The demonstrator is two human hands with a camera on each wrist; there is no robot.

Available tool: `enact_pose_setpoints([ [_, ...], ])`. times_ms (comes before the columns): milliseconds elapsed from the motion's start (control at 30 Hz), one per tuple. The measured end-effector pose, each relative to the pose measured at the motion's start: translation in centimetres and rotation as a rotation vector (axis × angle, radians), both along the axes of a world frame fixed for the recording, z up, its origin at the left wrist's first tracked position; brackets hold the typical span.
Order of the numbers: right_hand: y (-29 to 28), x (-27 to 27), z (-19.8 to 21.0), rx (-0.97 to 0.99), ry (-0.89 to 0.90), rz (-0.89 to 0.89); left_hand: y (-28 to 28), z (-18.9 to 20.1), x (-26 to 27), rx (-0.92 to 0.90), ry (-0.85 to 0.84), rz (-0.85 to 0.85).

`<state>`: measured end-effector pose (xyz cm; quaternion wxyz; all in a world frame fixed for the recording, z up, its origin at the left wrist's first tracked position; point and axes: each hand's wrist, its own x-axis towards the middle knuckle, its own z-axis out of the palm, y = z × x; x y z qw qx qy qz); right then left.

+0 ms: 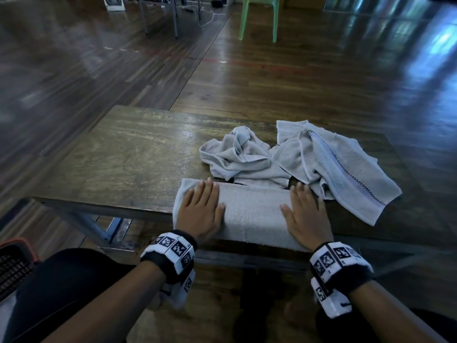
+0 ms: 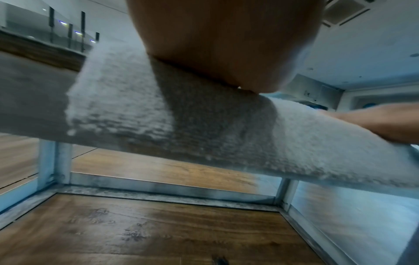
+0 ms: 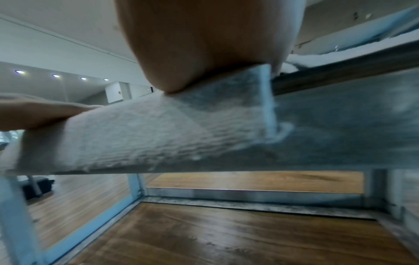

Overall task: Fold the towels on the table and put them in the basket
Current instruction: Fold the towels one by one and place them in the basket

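A pale grey towel (image 1: 252, 214), folded into a long strip, lies along the near edge of the wooden table (image 1: 128, 154) and hangs a little over it. My left hand (image 1: 201, 209) lies flat on its left end with fingers straight. My right hand (image 1: 305, 214) presses flat on its right end. The left wrist view shows the towel (image 2: 127, 100) draped over the table edge under my left hand's (image 2: 217, 46) heel. The right wrist view shows the towel (image 3: 140, 136) under my right hand's (image 3: 204, 41) heel. Two unfolded grey towels lie behind: a crumpled one (image 1: 237, 154) and a spread one with a patterned stripe (image 1: 346, 169).
A dark mesh basket with an orange rim (image 1: 14, 263) stands on the floor at the lower left, beside my knee. The table's left half is bare wood. A green plastic chair (image 1: 259, 18) stands far behind on the wooden floor. Metal table legs (image 2: 54, 165) frame the space beneath.
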<state>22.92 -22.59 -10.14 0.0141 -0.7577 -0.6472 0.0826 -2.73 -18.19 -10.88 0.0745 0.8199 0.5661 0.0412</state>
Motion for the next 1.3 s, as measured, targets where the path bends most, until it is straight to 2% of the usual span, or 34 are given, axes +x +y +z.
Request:
enact_pose_setpoints([
  [167,-0.9,1.0,0.3,0.009,-0.044,-0.062,-0.7,0.7,-0.8,-0.014,0.032,0.059],
  [300,-1.4,0.1,0.6,0.1,-0.166,0.052,-3.2,2.0,0.4,0.001,0.01,-0.018],
  [400,-2.0,-1.1,0.5,0.076,-0.182,0.123,-3.9,1.9,0.8,-0.094,0.004,-0.016],
  [600,-0.4,-2.9,1.1,0.027,-0.074,0.148,2.8,1.1,-0.8,-0.14,0.02,-0.015],
  [733,1.7,-2.2,2.2,0.023,0.005,0.215,7.1,1.0,-2.8,-0.174,0.062,-0.029],
  [900,3.4,0.0,2.6,0.13,-0.087,0.137,6.4,2.2,-1.2,-0.137,0.131,0.02],
  [967,4.0,0.5,2.9,0.153,-0.094,0.114,3.9,2.9,0.8,-0.057,0.054,-0.073],
  [1100,4.9,1.1,3.3,0.122,-0.083,0.077,-2.2,2.5,4.6,0.118,-0.118,-0.445],
  [1167,5.2,1.1,3.3,0.074,-0.08,0.062,-3.7,1.6,5.8,0.132,-0.102,-0.505],
  [1300,5.3,1.3,3.6,0.023,-0.082,0.062,-3.7,0.6,6.6,0.181,-0.065,-0.495],
])
